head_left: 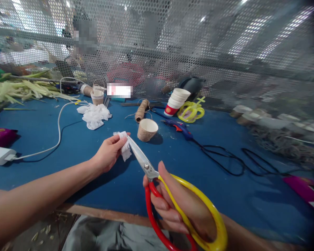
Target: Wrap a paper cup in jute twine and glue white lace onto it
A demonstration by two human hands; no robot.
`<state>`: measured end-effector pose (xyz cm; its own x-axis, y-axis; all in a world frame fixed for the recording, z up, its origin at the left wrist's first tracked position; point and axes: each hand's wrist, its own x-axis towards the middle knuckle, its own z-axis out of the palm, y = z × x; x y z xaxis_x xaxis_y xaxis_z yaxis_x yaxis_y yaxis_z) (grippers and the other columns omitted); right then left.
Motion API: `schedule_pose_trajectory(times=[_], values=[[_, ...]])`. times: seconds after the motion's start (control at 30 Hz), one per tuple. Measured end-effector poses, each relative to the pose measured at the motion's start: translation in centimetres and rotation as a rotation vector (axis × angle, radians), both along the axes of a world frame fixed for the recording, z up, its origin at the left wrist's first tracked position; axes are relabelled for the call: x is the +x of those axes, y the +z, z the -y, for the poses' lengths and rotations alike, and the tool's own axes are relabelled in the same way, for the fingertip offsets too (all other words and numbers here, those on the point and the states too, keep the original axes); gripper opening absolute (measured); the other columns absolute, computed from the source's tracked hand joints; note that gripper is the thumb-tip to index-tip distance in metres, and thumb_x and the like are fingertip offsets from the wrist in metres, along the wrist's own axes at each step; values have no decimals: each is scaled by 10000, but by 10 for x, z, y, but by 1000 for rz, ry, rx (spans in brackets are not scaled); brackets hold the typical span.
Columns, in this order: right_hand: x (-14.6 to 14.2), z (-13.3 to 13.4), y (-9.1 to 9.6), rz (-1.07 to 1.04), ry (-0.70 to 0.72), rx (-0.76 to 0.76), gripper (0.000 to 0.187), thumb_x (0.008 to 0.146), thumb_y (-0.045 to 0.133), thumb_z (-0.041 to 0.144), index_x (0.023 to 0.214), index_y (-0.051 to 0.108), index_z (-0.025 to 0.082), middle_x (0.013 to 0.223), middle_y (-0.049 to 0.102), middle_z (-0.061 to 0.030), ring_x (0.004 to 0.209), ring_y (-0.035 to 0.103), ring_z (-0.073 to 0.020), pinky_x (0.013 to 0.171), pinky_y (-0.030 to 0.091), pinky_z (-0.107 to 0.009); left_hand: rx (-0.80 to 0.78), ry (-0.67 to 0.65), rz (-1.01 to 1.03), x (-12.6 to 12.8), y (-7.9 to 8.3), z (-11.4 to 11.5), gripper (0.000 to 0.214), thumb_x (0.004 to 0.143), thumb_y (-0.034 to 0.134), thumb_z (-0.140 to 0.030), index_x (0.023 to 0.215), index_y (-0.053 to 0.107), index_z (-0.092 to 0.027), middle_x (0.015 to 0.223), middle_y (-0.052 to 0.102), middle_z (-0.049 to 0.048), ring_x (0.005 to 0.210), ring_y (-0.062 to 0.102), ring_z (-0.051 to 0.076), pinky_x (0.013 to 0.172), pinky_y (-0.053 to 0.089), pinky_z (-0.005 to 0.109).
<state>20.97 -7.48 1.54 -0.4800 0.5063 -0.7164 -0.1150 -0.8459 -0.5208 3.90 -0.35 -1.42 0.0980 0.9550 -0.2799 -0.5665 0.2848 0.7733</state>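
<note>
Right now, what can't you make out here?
All in the head view:
White cloth: the pinched part, covered by fingers of the left grip.
Scissors: the red handle's lower end, cut off by the bottom edge.
Purple box at right: far end, cut off by the right edge.
Stringy bundle: exact material, lost to blur.
Shapes behind the perforated screen: veiled by its mesh and blur.

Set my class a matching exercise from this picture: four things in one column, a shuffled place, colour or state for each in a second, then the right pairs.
Things
1. Scissors
2. White cloth piece
3. Twine roll
4. Glue gun

Descriptions
A. Blue and red
B. Pinched in the left hand
C. Held in the right hand
D. Brown, lying behind the cup nearest the hands

Pairs
1-C; 2-B; 3-D; 4-A
</note>
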Motion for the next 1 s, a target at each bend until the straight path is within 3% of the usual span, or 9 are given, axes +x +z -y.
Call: schedule_pose_trajectory(times=[0.33,0.53,0.77,1.0], values=[[2,2,-4,16,-21,55,567,788,264,731,832,548,242,431,420,83,256,275,-33,242,276,-100,12,-59,7,-4,1,1,222,734,670,-120,956,688,-128,694,675,21,558,587,77,527,454,175],[3,2,-6,-98,-2,45,614,735,269,782,819,526,232,478,435,65,312,297,-33,283,299,-105,41,-101,25,-4,3,2,258,716,685,-127,974,681,-139,696,676,17,551,591,78,517,451,168],[-3,-1,1,-160,27,14,704,719,151,807,826,522,217,505,398,59,337,285,-31,292,268,-101,111,-146,92,-4,0,4,265,699,706,-147,963,680,-153,722,697,14,593,611,84,574,483,168],[-3,-7,1,-170,74,-5,695,721,154,805,764,512,211,483,381,65,305,267,-27,265,263,-107,117,-152,107,-3,-1,4,300,711,697,-137,1009,667,-150,738,702,21,615,617,87,590,479,170]])
